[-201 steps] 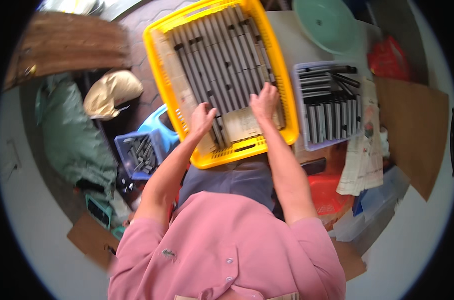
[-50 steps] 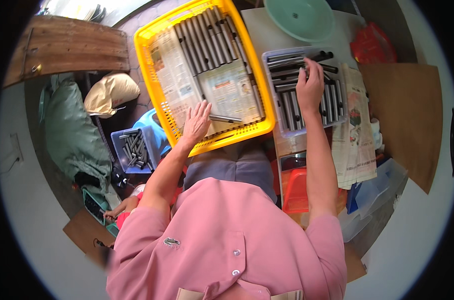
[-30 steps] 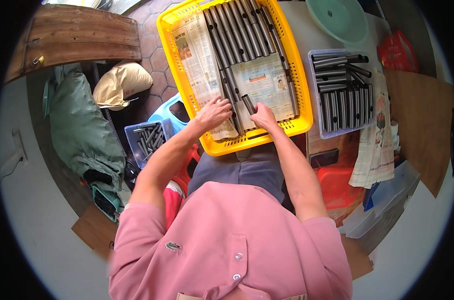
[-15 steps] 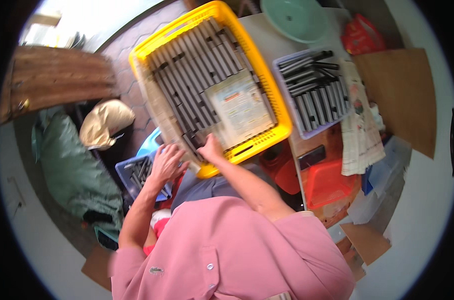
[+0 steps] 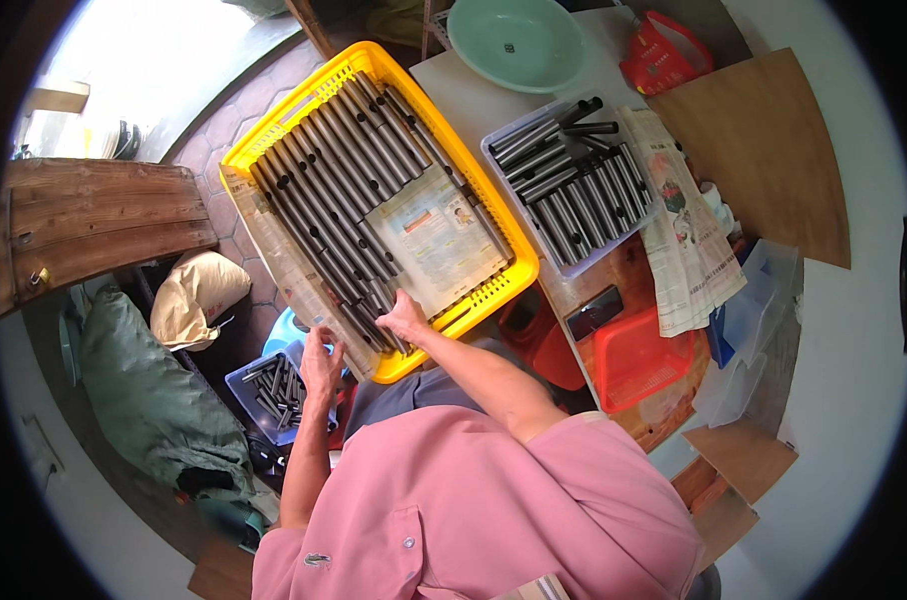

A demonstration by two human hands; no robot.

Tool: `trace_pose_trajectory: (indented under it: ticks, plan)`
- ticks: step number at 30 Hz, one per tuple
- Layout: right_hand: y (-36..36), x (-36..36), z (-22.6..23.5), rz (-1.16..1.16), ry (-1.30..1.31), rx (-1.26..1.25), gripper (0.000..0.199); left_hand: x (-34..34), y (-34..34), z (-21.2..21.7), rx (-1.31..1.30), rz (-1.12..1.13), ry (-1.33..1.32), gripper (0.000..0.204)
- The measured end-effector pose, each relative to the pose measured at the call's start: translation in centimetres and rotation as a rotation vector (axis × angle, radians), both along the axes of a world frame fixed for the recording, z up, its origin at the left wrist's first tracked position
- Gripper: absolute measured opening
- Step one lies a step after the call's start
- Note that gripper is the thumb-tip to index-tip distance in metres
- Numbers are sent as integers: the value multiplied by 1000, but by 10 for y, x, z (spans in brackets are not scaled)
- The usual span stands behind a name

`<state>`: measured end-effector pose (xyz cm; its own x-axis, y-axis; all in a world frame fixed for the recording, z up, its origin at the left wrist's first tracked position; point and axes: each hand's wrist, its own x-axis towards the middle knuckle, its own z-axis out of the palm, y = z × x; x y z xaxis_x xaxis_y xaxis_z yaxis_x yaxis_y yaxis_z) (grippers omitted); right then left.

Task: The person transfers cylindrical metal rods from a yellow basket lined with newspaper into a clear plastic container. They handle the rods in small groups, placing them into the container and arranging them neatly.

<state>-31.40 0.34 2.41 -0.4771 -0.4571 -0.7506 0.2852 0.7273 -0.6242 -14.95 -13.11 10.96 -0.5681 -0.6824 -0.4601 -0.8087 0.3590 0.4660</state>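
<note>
My right hand (image 5: pixel 406 317) reaches into the near end of a yellow plastic crate (image 5: pixel 526 278), its thumb and fingers closed around the end of a short dark grey metal tube (image 5: pixel 382 297). Several rows of such tubes lie side by side in the crate, over printed paper (image 5: pixel 439 235) that shows bare at the right. At the crate's near left corner is my left hand (image 5: pixel 321 362), fingers bent and apart, with nothing visible in it. Below it, a small blue-purple bin (image 5: pixel 242 388) holds loose short tubes.
Right of the crate, a pale purple basket (image 5: pixel 571 268) full of tubes stands on the table. Around it are a green basin (image 5: pixel 519 45), newspaper (image 5: pixel 686 240), a phone (image 5: pixel 596 312) and a red tray (image 5: pixel 642 368). Sacks (image 5: pixel 199 300) lie at the left.
The view has shifted, so the crate appears lower and further left. My left hand has drawn back from the crate's edge and its fingers have bent. My right hand stays at the tubes.
</note>
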Motion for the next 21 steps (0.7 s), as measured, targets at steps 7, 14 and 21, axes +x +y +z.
trace_pose_trajectory:
  ticks: [7,14,21]
  plan:
    - [58,-123,134,70,126,-348,61,-4,8,1,10,65,-16,26]
    - [153,-260,157,-108,711,168,51,-2,21,-6,-45,130,57,26]
    - [186,-266,109,22,678,71,51,10,18,-21,-61,150,72,26]
